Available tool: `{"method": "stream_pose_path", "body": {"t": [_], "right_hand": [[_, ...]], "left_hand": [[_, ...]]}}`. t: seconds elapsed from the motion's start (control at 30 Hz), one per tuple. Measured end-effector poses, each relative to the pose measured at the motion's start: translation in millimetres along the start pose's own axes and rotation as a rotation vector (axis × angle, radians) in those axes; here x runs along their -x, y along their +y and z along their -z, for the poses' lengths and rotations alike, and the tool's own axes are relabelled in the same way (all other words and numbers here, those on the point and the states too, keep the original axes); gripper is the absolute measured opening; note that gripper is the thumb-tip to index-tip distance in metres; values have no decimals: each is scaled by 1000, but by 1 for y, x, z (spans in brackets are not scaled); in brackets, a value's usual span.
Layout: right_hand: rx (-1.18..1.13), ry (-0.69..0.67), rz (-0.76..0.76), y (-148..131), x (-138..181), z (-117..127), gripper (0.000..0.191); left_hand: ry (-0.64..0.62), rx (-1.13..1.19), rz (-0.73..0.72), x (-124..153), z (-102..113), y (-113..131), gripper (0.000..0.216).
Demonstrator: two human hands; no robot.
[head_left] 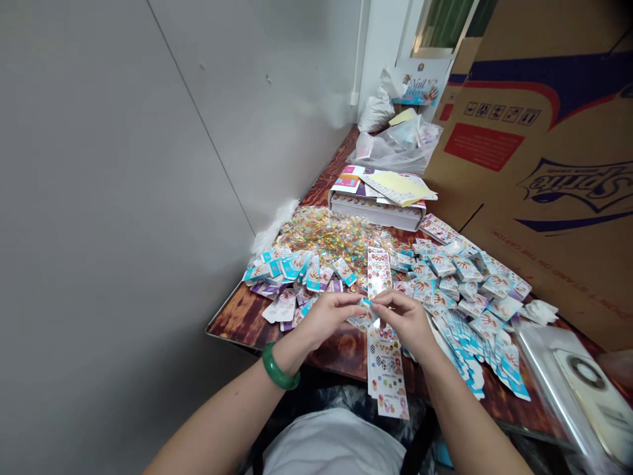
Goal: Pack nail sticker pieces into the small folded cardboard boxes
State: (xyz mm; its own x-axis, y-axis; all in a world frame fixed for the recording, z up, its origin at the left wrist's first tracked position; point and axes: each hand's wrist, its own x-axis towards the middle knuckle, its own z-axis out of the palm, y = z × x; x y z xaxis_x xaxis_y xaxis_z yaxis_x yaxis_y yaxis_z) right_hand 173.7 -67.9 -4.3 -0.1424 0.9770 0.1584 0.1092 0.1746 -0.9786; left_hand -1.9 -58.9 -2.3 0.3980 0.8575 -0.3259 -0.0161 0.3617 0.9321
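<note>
My left hand [329, 318] and my right hand [404, 318] meet over the front of the table, fingertips pinched on a small blue-and-white card box [366, 303]. Fingers cover much of it. Just below and behind the hands runs a stack of long sticker strips [386, 359] that hangs over the table edge. Left of the hands lies a pile of small blue and purple card boxes [297, 270], some looking flat. To the right is a heap of filled-out small boxes [465, 274]. Fanned flat blue cards [462, 346] lie nearer me.
Shiny multicoloured little packets [331, 231] spread behind the hands, before a white box with papers [378, 211]. Plastic bags [400, 142] sit farther back. A large carton [544, 158] stands right, a grey wall [148, 198] left. A white phone [586, 379] lies at front right.
</note>
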Motion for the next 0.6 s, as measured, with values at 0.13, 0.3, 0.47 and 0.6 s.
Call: {"method": "stream_pose_path", "body": {"t": [0.13, 0.3, 0.47, 0.6], "right_hand": [[-32, -72, -59, -1, -6, 4, 17], [99, -205, -46, -5, -11, 10, 14], [48, -237, -153, -13, -16, 15, 20], [74, -285, -155, -19, -17, 18, 28]], "left_hand": [[-39, -5, 7, -1, 4, -1, 35], [-68, -48, 6, -1, 12, 0, 32], [-59, -36, -73, -2, 11, 5, 30], [-75, -70, -159, -2, 10, 7, 28]]}}
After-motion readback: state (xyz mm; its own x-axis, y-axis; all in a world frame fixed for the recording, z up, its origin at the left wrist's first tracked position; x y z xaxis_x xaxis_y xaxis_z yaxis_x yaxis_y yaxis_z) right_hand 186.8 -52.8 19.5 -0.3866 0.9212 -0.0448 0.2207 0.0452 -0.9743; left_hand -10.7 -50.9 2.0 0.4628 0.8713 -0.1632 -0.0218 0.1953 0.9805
